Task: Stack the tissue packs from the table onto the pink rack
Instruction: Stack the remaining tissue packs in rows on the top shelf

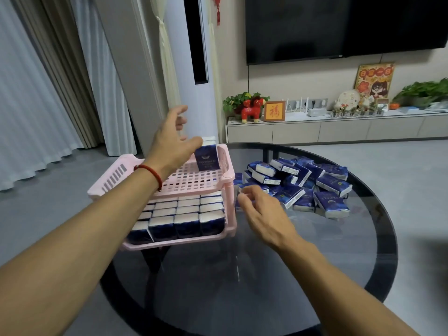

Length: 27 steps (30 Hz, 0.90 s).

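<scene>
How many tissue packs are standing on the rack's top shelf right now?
1: a single upright tissue pack in the far right corner of the pink rack's top shelf, at the left hand. Nothing appears hidden behind the arm.

Pink lattice rack (194, 181); dark-blue, white-edged tissue packs (331, 203).

- The rack (228, 175) stands on the worktop (315, 263) at 10 o'clock.
- Loose tissue packs (315, 185) lie heaped at 1 o'clock.
- Standing packs (184, 214) fill the lower shelf.
</scene>
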Available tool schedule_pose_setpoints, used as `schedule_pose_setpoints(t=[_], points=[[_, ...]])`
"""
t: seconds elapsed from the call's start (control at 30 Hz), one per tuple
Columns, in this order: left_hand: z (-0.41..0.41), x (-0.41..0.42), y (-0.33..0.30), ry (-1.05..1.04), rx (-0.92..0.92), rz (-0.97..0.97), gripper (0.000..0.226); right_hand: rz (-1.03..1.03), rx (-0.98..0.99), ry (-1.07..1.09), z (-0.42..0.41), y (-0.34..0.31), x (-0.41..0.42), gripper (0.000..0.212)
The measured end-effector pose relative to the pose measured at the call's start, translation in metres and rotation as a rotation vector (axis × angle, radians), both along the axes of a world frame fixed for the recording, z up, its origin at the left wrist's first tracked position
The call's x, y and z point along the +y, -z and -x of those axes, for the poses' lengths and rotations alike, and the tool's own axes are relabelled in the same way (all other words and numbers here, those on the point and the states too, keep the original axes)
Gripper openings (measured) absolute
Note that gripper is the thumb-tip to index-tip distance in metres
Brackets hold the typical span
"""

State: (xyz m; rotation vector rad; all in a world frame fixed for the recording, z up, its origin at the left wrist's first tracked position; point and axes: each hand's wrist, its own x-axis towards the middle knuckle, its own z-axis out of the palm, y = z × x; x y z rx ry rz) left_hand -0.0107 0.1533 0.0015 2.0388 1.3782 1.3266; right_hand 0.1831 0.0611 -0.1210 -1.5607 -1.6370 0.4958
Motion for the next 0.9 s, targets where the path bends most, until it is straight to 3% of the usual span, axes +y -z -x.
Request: schedule_pose_setpoints(t=[0.1, 0.17, 0.27, 0.43, 0.53, 0.67, 0.73, 0.9], points=[[-0.010, -0.043, 0.009, -0.085, -0.103, -0.321, 0.046, -0.039, -0.204, 0.288, -0.033, 0.014, 0.017, 0.030], [-0.026, -0.083, 0.024, -0.027, -0.124, -0.400, 0.036, 0.094, -0.484, 0.357, -0.055, 0.025, 0.025, 0.046], [-0.050, -0.127, 0.060, 0.134, -0.100, -0.328, 0.035, 0.201, -0.713, 0.338, -0.076, 0.042, 0.032, 0.058], [-0.063, -0.141, 0.113, 0.263, -0.006, 0.025, 0.043, -0.011, -0.837, 0.360, -0.081, 0.056, 0.034, 0.039], [-0.063, -0.139, 0.123, 0.313, -0.023, 0.194, 0.040, -0.094, -0.558, 0.318, -0.082, 0.038, 0.018, 0.030], [-0.066, -0.133, 0.127, 0.286, -0.116, 0.401, 0.031, 0.072, 0.311, 0.155, -0.079, -0.001, -0.027, 0.034], [-0.073, -0.133, 0.129, 0.316, -0.183, 0.521, 0.042, 0.185, 0.605, 0.059, -0.072, -0.011, -0.048, 0.034], [-0.082, -0.134, 0.133, 0.324, -0.445, 0.667, 0.041, 0.280, 0.676, -0.056, -0.063, -0.013, -0.066, 0.035]])
